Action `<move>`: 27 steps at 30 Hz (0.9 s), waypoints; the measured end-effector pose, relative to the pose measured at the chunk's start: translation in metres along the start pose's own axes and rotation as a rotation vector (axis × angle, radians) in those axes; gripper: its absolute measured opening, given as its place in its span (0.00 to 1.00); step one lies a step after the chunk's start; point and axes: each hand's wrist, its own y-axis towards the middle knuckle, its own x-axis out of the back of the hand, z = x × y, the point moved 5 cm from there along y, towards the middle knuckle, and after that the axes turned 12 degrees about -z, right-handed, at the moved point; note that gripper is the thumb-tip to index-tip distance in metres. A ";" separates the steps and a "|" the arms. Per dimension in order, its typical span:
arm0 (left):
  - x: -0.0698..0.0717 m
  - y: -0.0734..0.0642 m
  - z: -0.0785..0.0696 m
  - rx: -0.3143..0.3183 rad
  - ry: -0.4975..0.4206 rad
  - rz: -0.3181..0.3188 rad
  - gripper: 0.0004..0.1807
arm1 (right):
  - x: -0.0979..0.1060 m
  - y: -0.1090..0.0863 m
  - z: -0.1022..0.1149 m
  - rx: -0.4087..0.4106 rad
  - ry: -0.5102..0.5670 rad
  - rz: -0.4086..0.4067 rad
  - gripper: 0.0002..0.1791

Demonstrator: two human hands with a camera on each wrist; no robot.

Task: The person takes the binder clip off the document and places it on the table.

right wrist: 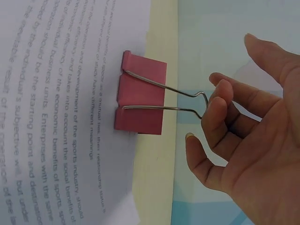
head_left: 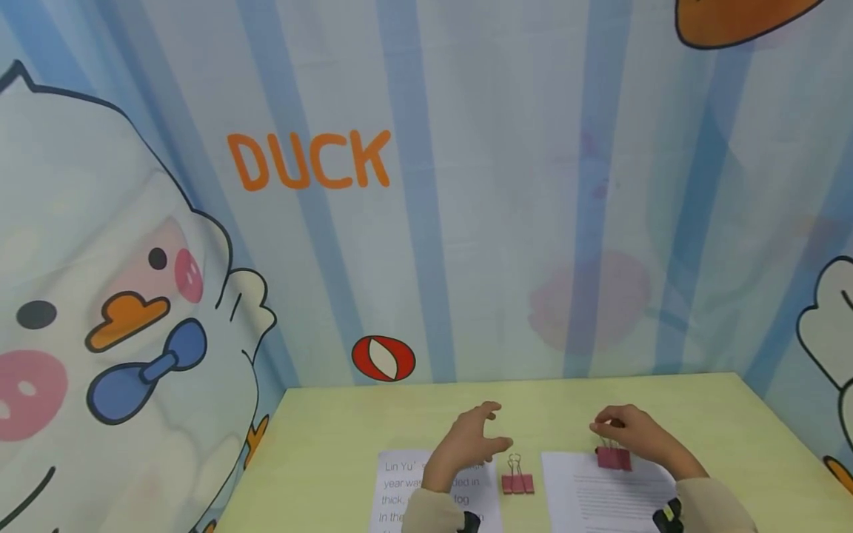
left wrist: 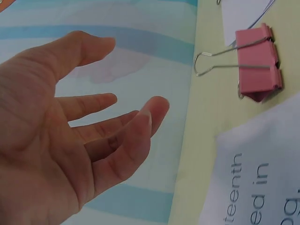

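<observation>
A pink binder clip (right wrist: 141, 98) is clamped on the top edge of the right-hand stack of printed paper (head_left: 620, 496), its wire handles pointing away from the text. My right hand (head_left: 640, 435) is at those handles; in the right wrist view a bent finger (right wrist: 219, 105) touches the wire loop, while the thumb stands apart from it. A second pink binder clip (head_left: 517, 484) lies on the table between the papers, handles up. Over the left-hand paper (head_left: 393, 488) hovers my left hand (head_left: 465, 444), fingers spread and holding nothing, left of that clip (left wrist: 257, 63).
The pale yellow table (head_left: 320, 444) ends at a striped curtain (head_left: 493, 222) printed with ducks and orange letters. Large print covers the left-hand paper; smaller print fills the right-hand stack. Both lie toward the near side of the table.
</observation>
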 end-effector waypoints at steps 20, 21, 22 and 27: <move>-0.050 0.003 -0.023 -0.016 0.159 0.029 0.37 | 0.009 -0.010 -0.025 -0.086 -0.012 -0.056 0.17; -0.053 0.003 -0.023 -0.016 0.157 0.030 0.37 | 0.008 -0.009 -0.027 -0.092 -0.014 -0.054 0.18; -0.055 0.003 -0.024 -0.019 0.151 0.032 0.37 | 0.007 -0.009 -0.028 -0.094 -0.014 -0.052 0.18; -0.070 0.003 -0.029 -0.058 0.101 0.044 0.35 | 0.005 -0.009 -0.030 -0.086 0.018 -0.031 0.18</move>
